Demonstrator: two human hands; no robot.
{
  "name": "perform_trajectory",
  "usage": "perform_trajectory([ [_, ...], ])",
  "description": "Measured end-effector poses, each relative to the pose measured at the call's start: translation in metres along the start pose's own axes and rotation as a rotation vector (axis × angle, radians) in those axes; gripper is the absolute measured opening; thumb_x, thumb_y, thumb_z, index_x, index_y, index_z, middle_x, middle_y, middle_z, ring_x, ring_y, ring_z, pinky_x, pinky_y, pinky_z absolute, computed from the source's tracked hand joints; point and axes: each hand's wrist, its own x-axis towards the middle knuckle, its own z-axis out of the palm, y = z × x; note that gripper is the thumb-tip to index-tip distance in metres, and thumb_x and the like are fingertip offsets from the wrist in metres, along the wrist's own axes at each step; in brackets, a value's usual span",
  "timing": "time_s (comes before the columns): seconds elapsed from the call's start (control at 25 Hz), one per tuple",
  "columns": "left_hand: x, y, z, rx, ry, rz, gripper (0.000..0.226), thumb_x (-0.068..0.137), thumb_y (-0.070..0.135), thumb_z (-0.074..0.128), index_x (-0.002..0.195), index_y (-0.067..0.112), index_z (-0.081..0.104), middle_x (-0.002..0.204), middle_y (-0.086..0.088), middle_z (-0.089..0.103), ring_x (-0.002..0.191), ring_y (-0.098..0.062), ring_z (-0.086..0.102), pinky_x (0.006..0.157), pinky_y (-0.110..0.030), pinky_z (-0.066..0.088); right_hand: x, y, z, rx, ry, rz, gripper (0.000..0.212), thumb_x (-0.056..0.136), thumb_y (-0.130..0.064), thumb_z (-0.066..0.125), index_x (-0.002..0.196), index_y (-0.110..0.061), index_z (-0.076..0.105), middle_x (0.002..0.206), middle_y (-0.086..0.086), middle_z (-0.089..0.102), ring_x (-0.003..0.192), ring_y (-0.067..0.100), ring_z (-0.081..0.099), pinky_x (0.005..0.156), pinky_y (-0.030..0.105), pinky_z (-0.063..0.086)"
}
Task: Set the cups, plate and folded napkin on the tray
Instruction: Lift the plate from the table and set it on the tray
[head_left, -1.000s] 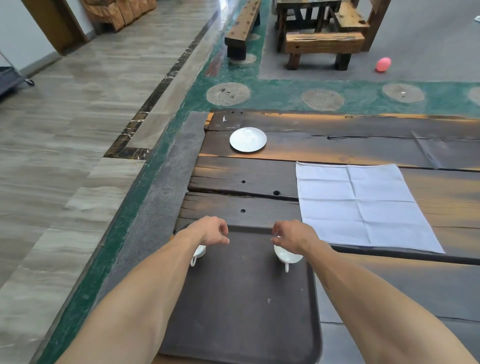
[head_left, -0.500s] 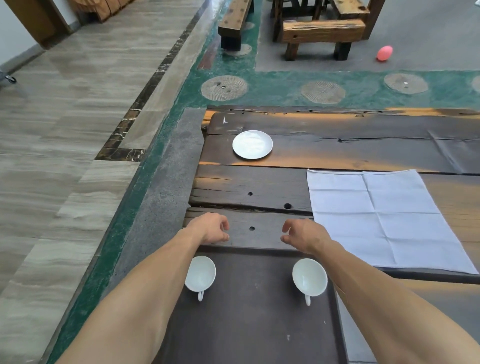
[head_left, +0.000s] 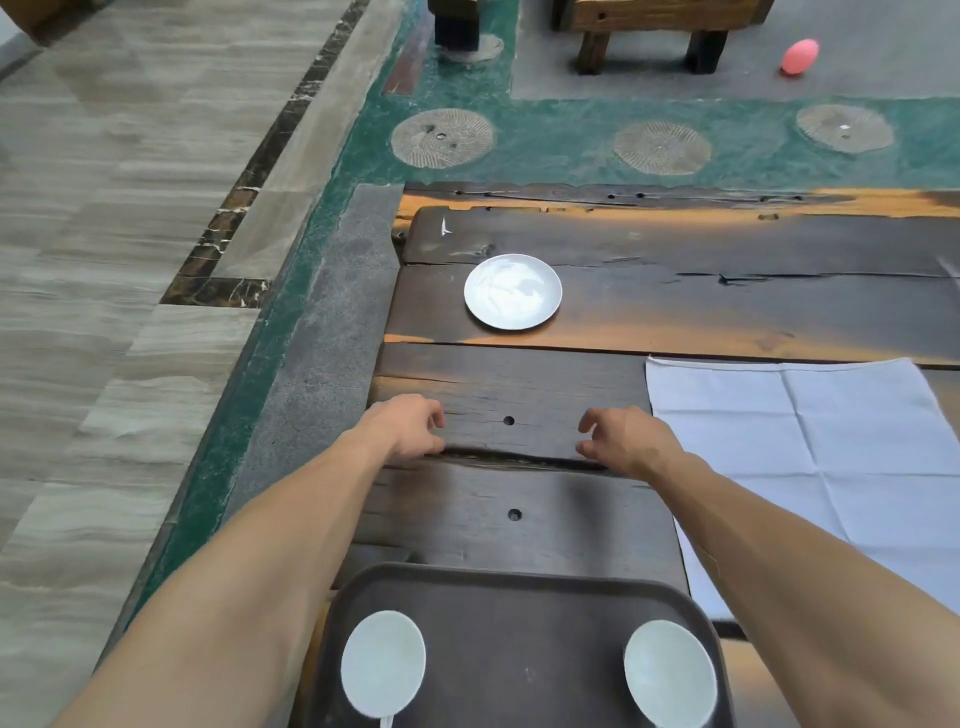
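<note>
rough wood table (head_left: 675, 291), glossy plate (head_left: 512, 291), cloth napkin (head_left: 810, 441)

Looks like a rustic teahouse or lobby lounge, prob. semi-public. Landmark: dark weathered plank table (head_left: 675, 244). Beyond its far edge: green floor strip w/ round carved stone discs (head_left: 442, 138), then chunky timber bench (head_left: 649, 26). Left of table: grey striped stone tile floor (head_left: 104, 208).

Bare forearms, no sleeves, bare left hand (head_left: 408, 427), bare right hand (head_left: 626, 441)

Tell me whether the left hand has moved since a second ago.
Yes. The left hand left the tray and went forward over the table, toward the plate.
</note>
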Motion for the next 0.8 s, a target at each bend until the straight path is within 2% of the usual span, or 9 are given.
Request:
perform_trajectory([
  [0.08,0.028,-0.005,-0.006,-0.022,0.014,-0.004,0.038,0.082,0.043,0.065,0.117,0.029,0.06,0.119,0.005,0.062,0.111,-0.02,0.058,0.095,-0.037,0.047,0.026,0.001,-0.006,0.01,0.002,0.005,0.037,0.088,-0.047,0.055,0.121,-0.031,0.058,0.11,-0.003,0.071,0.103,0.022,0.062,0.082,0.035,0.051],
  [0.48,0.166,-0.019,-0.048,-0.087,0.142,-0.013,0.051,0.079,0.042,0.071,0.126,0.027,0.057,0.118,0.001,0.059,0.113,-0.023,0.056,0.099,-0.042,0.045,0.159,0.02,-0.04,-0.027,0.102,-0.005,0.046,0.089,-0.044,0.059,0.131,-0.025,0.052,0.127,0.006,0.064,0.115,0.03,0.058,0.093,0.038,0.049],
  [0.68,0.223,-0.023,-0.066,-0.093,0.177,-0.028,0.076,0.071,0.041,0.076,0.139,0.024,0.046,0.126,-0.006,0.058,0.118,-0.029,0.055,0.101,-0.045,0.045,0.212,0.016,-0.059,-0.045,0.181,-0.003,0.057,0.087,-0.042,0.061,0.138,-0.02,0.048,0.137,0.008,0.054,0.126,0.03,0.05,0.097,0.042,0.045],
  [0.8,0.247,-0.024,-0.072,-0.085,0.18,-0.032,0.093,0.063,0.042,0.082,0.143,0.02,0.041,0.129,-0.007,0.057,0.118,-0.031,0.054,0.099,-0.049,0.046,0.236,0.01,-0.064,-0.029,0.183,-0.011,0.061,0.08,-0.044,0.071,0.131,-0.019,0.05,0.129,0.011,0.056,0.12,0.032,0.052,0.093,0.043,0.046],
])
